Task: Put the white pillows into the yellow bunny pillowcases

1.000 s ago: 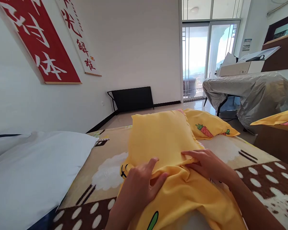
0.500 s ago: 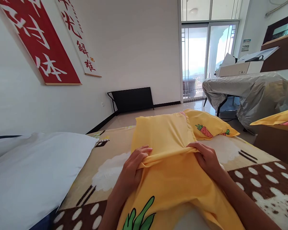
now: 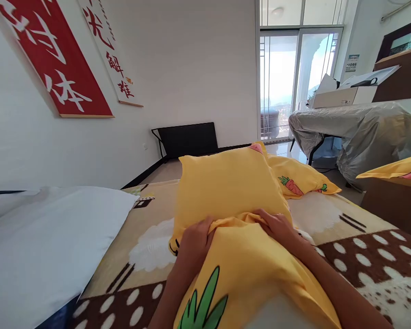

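Observation:
A yellow pillowcase [image 3: 246,256] with a green leaf print lies in front of me, its near part loosely bunched. My left hand [image 3: 197,237] grips its gathered edge on the left, and my right hand [image 3: 277,228] grips the same fold on the right. The fingers of both are partly hidden in the cloth. At the bottom, a white surface [image 3: 274,313] shows beneath the yellow fabric; I cannot make out what it is. Just beyond my hands rests a plump yellow pillow [image 3: 226,183].
A patterned blanket [image 3: 150,242] lies underneath. To the left is a white pillow [image 3: 55,246]; behind on the right, a yellow carrot-print pillow [image 3: 294,176]. Farther right stand a plastic-covered table [image 3: 352,121] with an open box [image 3: 339,97] and a brown carton [image 3: 390,205].
My hands have come closer together and slightly lower, bunching the pillowcase edge between them. The yellow fabric beyond them now looks fuller and shows more of its surface.

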Available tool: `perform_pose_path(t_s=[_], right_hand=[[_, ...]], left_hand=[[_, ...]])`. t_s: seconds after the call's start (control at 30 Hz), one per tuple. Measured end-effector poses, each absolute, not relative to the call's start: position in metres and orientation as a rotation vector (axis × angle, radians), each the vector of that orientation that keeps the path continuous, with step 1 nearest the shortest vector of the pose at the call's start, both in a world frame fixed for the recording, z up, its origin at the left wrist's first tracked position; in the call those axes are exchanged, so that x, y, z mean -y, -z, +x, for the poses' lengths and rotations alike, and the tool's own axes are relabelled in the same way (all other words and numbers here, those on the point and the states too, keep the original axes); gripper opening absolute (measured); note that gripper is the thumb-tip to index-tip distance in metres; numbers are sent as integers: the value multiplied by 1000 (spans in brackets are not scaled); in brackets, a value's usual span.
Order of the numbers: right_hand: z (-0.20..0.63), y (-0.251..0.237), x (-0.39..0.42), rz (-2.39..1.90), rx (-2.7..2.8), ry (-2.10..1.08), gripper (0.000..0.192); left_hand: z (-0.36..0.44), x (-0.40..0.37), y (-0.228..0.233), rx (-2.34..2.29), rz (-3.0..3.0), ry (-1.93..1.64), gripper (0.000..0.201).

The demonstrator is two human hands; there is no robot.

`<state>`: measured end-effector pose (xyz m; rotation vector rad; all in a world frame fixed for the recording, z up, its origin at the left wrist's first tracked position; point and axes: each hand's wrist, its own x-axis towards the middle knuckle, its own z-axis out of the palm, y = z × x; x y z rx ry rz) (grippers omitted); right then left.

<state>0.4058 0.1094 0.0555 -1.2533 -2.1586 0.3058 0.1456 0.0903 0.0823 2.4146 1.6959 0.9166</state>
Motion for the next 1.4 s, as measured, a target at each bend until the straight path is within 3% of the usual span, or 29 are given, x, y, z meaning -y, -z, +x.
perform_pose_path(t_s=[0.07, 0.2, 0.4, 0.63, 0.87, 1.13, 1.2, 1.3, 1.4], right_hand=[[404, -54, -116, -1341, 2222, -461, 38], [412, -55, -119, -1247, 2250, -462, 64], [427, -75, -108, -1059, 2294, -712, 41], [453, -64, -126, -1038, 2172, -1073, 43], [495, -53, -142, -1119, 2226, -998, 46], [495, -106, -75, -1168, 2231, -573, 43], [477, -110, -45, -1154, 2351, -581, 55], [448, -101, -14, -1143, 2468, -489, 91], [428, -88, -13, -1167, 2525, -401, 92]], left_hand=[[151, -96, -84, -1731, 2333, -590, 22], [152, -94, -93, -1604, 2294, -566, 26], [142, -80, -106, -1397, 2262, -590, 36], [126, -84, -108, -1279, 2069, -495, 40], [77, -85, -111, -1445, 2138, -350, 40], [99, -22, -142, -1379, 2365, -264, 33], [121, -9, -141, -1423, 2422, -208, 42], [155, -1, -132, -1557, 2405, -54, 72], [174, -4, -125, -1618, 2391, 77, 62]])
